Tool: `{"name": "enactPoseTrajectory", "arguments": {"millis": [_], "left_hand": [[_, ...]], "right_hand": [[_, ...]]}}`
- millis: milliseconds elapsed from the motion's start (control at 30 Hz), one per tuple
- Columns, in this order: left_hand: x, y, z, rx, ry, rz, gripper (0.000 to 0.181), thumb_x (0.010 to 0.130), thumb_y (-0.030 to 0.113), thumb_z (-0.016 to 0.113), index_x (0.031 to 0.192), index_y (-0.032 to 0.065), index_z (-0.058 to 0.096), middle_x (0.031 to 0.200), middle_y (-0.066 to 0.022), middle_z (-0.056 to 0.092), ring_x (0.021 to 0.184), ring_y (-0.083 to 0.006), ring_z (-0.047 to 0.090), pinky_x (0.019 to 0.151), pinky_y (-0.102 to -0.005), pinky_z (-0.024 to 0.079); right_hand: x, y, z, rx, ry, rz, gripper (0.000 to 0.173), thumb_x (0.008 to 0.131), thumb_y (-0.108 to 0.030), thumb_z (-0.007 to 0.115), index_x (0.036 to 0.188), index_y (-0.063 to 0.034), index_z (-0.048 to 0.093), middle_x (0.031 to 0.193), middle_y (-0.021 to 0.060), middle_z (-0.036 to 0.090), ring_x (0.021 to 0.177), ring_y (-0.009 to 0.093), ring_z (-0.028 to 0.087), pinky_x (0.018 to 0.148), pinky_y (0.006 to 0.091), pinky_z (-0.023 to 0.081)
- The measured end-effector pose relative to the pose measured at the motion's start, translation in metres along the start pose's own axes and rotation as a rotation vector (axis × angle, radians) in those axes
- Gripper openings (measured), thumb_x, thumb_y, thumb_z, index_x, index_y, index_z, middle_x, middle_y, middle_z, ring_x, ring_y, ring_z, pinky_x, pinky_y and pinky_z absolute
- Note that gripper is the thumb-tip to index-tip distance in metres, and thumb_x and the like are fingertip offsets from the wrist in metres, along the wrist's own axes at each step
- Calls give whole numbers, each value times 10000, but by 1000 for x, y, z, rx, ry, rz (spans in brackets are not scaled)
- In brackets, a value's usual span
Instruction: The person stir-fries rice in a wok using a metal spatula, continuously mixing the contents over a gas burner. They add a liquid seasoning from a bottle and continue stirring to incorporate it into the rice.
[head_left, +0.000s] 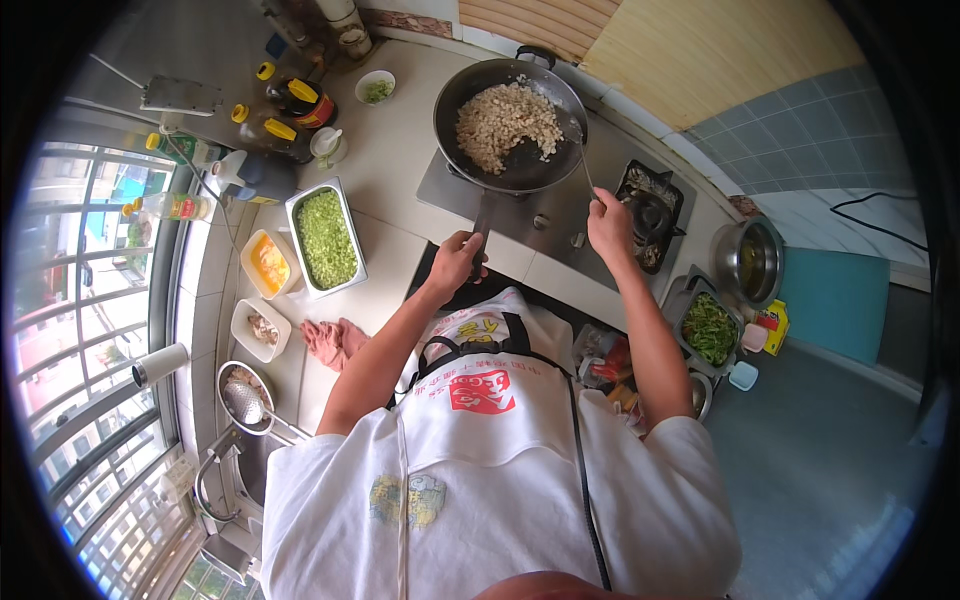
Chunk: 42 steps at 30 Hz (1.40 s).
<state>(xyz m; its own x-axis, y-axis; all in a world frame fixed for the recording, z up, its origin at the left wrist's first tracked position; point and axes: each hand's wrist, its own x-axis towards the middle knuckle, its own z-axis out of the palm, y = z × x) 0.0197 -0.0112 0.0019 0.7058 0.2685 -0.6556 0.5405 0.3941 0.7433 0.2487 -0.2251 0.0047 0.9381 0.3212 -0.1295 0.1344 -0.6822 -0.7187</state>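
My left hand (454, 265) is wrapped around the dark handle of a wok (553, 174), which sits over the left burner of a steel gas hob (517, 217). Small pale diced pieces of food (506, 124) lie heaped in the wok, mostly toward its far and left sides. In my right hand (610, 226) is the thin handle of a metal cooking utensil (586, 163). Its head reaches inside the wok's right wall; whether it is a spatula or a ladle I cannot tell. The right burner (649, 216) bears no pan.
Left on the counter are a steel pan of chopped green vegetable (327, 238), a tub of beaten egg (268, 262), a pink cloth (334, 343), sauce bottles (315, 112) and a small bowl of chopped greens (375, 88). A steel pot (748, 262) and a container of cut greens (708, 327) stand right.
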Motion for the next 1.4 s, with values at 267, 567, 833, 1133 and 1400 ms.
{"name": "enactPoseTrajectory", "arguments": {"millis": [267,567,833,1133,1400], "left_hand": [[-9,5,-3,108,10,-1,392,1063,341,566,1211,-21,599,927,-98,692,702,-171,692,608,-316,573],[1,3,-1,120,27,8,361,1037,334,580,1061,-25,611,856,-100,665,612,-180,654,542,-332,548],[9,1,-3,83,-40,2,347,1033,340,591,1034,-7,590,819,-99,627,590,-177,629,493,-322,487],[19,3,6,-70,-52,-69,348,1065,382,566,1083,36,534,759,-25,494,544,-120,469,485,-311,446],[23,15,-23,121,-24,1,339,1028,356,575,984,26,516,703,-31,485,494,-133,469,418,-316,417]], "right_hand": [[57,-34,22,988,-521,514,355,1006,-128,583,1358,-86,587,815,26,553,547,38,404,414,192,280],[54,-86,69,-158,-59,-328,270,910,-164,609,1107,-61,761,989,259,729,933,409,720,831,490,575],[-70,-108,-35,-605,-241,-458,256,878,-49,595,1107,-16,706,975,267,676,840,450,714,771,534,595],[10,-91,32,-390,-70,-234,192,876,-72,613,1008,-20,742,906,265,719,822,448,718,753,533,594],[-49,-99,-5,-484,-108,-446,225,882,-56,590,1043,-9,739,919,250,702,835,443,701,761,532,576]]}}
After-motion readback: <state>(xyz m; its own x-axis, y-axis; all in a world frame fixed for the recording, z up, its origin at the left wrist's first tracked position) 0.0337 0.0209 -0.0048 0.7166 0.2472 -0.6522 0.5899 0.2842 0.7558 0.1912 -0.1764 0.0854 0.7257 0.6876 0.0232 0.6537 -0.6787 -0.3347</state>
